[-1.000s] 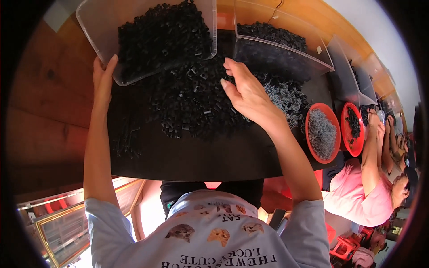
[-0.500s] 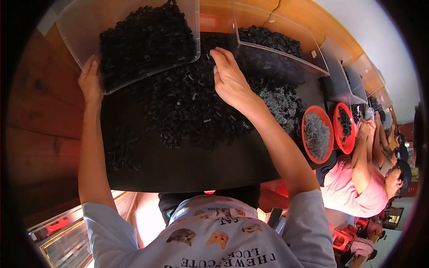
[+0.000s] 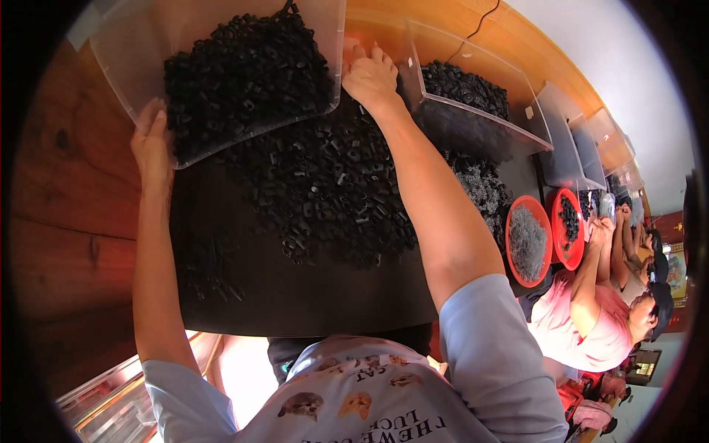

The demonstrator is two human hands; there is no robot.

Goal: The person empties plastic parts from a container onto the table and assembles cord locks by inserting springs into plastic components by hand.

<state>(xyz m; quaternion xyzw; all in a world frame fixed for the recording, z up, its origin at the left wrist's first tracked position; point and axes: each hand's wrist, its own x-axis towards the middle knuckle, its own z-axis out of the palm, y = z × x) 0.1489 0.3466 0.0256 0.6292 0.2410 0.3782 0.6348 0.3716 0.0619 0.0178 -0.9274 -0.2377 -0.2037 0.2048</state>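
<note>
A clear plastic bin [image 3: 140, 52] full of small black parts [image 3: 244, 74] is tilted over a black mat [image 3: 295, 295]. My left hand [image 3: 151, 144] grips the bin's near left corner. My right hand [image 3: 371, 74] holds its right edge, fingers against the rim. A heap of the same black parts [image 3: 325, 192] lies on the mat just below the bin's lip.
A second clear bin [image 3: 473, 103] with black parts stands right of my right arm. Two red bowls [image 3: 528, 240] hold grey and black pieces further right. A person in a pink shirt [image 3: 591, 325] works beside me. The wooden bench [image 3: 66, 207] shows on the left.
Both hands have pushed the bin away from me toward the far end of the mat, leaving more of the loose heap uncovered.
</note>
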